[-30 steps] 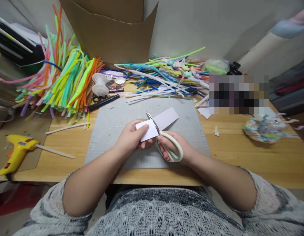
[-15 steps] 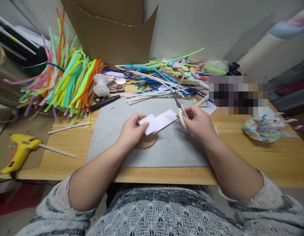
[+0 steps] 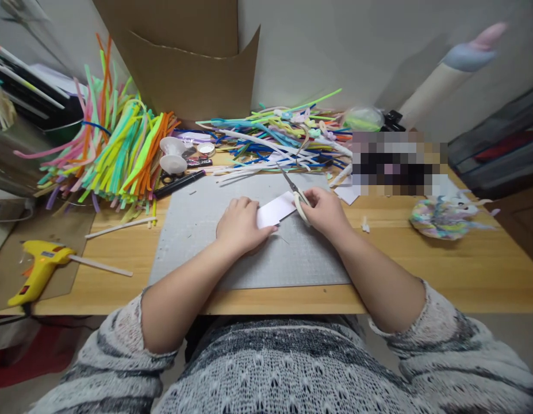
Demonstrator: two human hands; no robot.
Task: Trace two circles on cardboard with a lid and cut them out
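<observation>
My left hand (image 3: 242,225) is palm down over the grey cutting mat (image 3: 197,261), closed on the left end of a white paper strip (image 3: 275,211). Its thumb lies along the strip's lower edge, and its fingertips are mostly hidden. My right hand (image 3: 325,214) holds white-handled scissors (image 3: 299,200) with the blades pointing up and away to the left. The strip's right end meets the scissors' handles and the right fingertips; whether they also pinch it I cannot tell.
A yellow glue gun (image 3: 41,267) lies at the left. Bundled pipe cleaners (image 3: 119,146) stand behind it, with loose pipe cleaners (image 3: 275,141) along the back. A black marker (image 3: 180,184) and a clear spool (image 3: 173,155) sit beyond the mat. A pastel fuzzy figure (image 3: 443,217) is at the right.
My left hand has turned palm down over the mat. The smaller white paper piece and the round cardboard disc no longer show. The scissors remain in my right hand, and the view has shifted slightly.
</observation>
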